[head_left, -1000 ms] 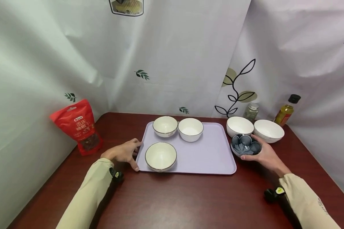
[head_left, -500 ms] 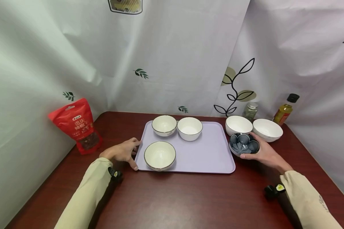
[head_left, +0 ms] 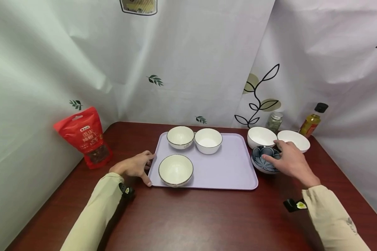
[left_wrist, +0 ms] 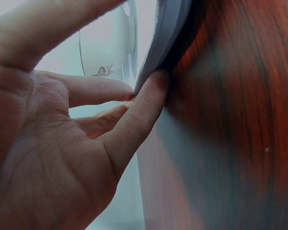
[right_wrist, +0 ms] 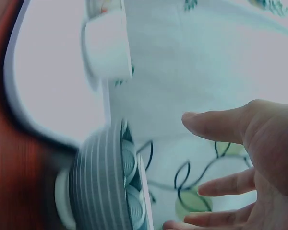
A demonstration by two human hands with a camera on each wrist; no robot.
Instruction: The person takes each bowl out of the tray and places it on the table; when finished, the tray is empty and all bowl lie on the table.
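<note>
My left hand (head_left: 135,167) is at the left edge of a lilac tray (head_left: 221,174), thumb by its front corner. In the left wrist view, straight fingers (left_wrist: 139,112) touch the tray's rim. My right hand (head_left: 292,162) hovers over the right side of a dark blue bowl (head_left: 265,164) with round and fan-shaped patterns inside. In the right wrist view the thumb and fingers are spread apart, away from the bowl's striped outer wall (right_wrist: 98,177). On the tray stand three dark-rimmed white bowls: a front one (head_left: 176,170), a back left one (head_left: 180,137) and a back right one (head_left: 208,141).
Behind the blue bowl stand two white bowls, one on the left (head_left: 261,137) and one on the right (head_left: 295,139). Further back are a glass jar (head_left: 274,122) and an oil bottle (head_left: 312,121). A red pouch (head_left: 86,137) stands at left. Fabric (head_left: 188,62) hangs behind the table (head_left: 201,219).
My right hand has let go of the blue bowl and lifted slightly up off it. The bowl had shifted a little left, against the tray's right edge. My left hand keeps its place.
</note>
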